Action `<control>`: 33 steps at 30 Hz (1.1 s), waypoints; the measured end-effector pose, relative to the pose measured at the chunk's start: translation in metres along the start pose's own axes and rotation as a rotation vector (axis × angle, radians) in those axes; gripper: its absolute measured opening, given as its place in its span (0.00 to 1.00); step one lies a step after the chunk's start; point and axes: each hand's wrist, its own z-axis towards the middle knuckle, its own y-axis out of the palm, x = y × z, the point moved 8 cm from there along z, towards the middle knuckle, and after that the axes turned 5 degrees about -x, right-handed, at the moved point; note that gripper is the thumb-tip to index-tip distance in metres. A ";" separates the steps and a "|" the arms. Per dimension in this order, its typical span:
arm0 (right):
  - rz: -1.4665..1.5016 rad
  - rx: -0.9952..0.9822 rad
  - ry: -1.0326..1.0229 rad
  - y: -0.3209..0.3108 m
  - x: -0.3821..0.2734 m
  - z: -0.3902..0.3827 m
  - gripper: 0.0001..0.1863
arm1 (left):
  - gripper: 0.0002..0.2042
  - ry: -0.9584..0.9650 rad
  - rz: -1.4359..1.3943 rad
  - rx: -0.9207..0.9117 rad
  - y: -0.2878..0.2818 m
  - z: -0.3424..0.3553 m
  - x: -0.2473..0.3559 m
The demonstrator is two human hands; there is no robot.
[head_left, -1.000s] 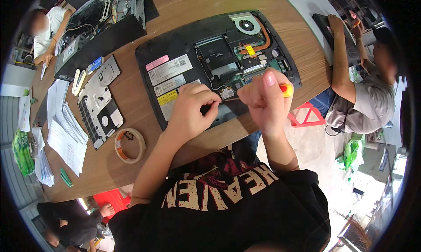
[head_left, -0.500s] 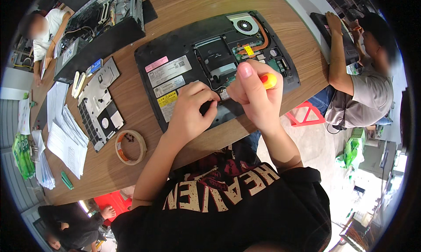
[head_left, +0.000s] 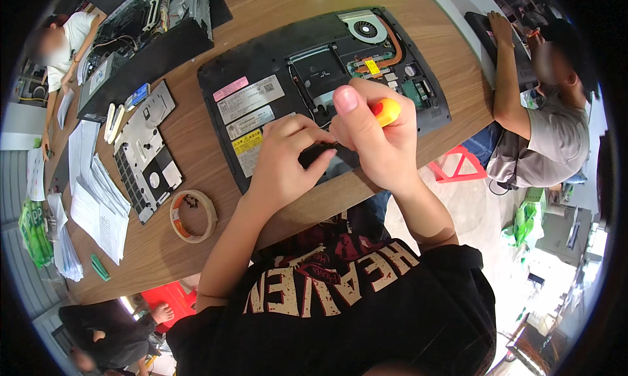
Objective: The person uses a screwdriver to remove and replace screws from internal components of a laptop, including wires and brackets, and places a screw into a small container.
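An upturned black laptop [head_left: 255,59] lies with its internals exposed, including a fan [head_left: 366,29] and copper heat pipe. My right hand [head_left: 381,140] is closed around a yellow-handled screwdriver [head_left: 388,112], thumb uppermost, over the lower middle of the laptop. The tool's shaft and tip are hidden under that hand. My left hand [head_left: 286,159] rests at the laptop's near edge, just left of my right, fingers curled; whatever its fingertips hold is too hidden to make out. A removed cover plate [head_left: 140,155] lies left of the laptop, with a tape roll [head_left: 176,218] nearer me.
An opened desktop case [head_left: 150,55] stands at the back left of the wooden table [head_left: 275,10], papers [head_left: 98,219] along the left. A co-worker [head_left: 543,134] sits right with another laptop; other people [head_left: 69,42] are at left and lower left. A red stool [head_left: 451,167] stands beside the table.
My right hand and screwdriver have moved left and toward the laptop's middle, closer to my left hand. The co-worker at right has leaned in; the left person's arm has shifted downward.
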 end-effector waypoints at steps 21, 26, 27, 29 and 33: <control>-0.756 -0.443 -0.411 -0.001 -0.059 0.008 0.09 | 0.02 -0.012 0.096 -0.161 0.013 0.002 -0.006; -0.975 -0.333 -0.317 0.010 -0.070 0.007 0.07 | 0.06 -0.115 -0.179 -0.053 0.002 0.004 -0.003; -0.974 -0.332 -0.313 0.009 -0.065 0.009 0.07 | 0.06 -0.117 -0.180 -0.057 0.003 0.004 -0.003; -0.985 -0.313 -0.461 0.010 -0.069 0.008 0.11 | 0.08 0.035 0.049 0.058 -0.007 0.005 0.011; -0.829 -0.337 -0.495 0.015 -0.078 0.005 0.14 | 0.07 0.056 0.116 0.066 -0.011 0.006 0.018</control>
